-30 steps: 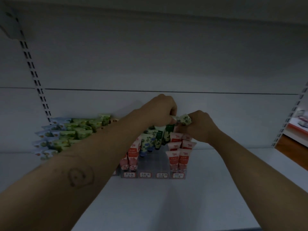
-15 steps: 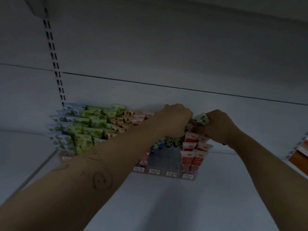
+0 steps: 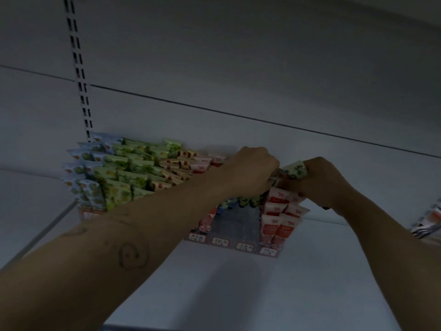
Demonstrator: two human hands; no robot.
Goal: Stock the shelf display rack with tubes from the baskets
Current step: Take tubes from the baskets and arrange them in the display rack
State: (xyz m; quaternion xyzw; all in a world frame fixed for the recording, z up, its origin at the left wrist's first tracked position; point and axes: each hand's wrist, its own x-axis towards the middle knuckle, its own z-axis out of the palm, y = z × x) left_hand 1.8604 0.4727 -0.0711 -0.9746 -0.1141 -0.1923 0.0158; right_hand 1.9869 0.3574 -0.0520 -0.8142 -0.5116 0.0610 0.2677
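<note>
Packed blue, green and pink tubes [image 3: 114, 173] at left on white shelf [image 3: 310, 283]. Left hand [image 3: 250, 173] curled, grip unclear. Right hand [image 3: 319, 182] grips green-leaf patterned tube [image 3: 294, 169] above red tubes [image 3: 279, 225] in clear display rack [image 3: 238, 225]. Left forearm hides rack's left columns.

Shelf [image 3: 310, 290] & back panel [image 3: 238, 56]: smooth matt painted metal, slotted upright [image 3: 80, 80] same. Green tube [image 3: 296, 168], red tubes [image 3: 278, 231]: printed plastic w/ slight sheen. Display rack [image 3: 238, 225]: clear plastic; price labels [image 3: 220, 241] look paper.
</note>
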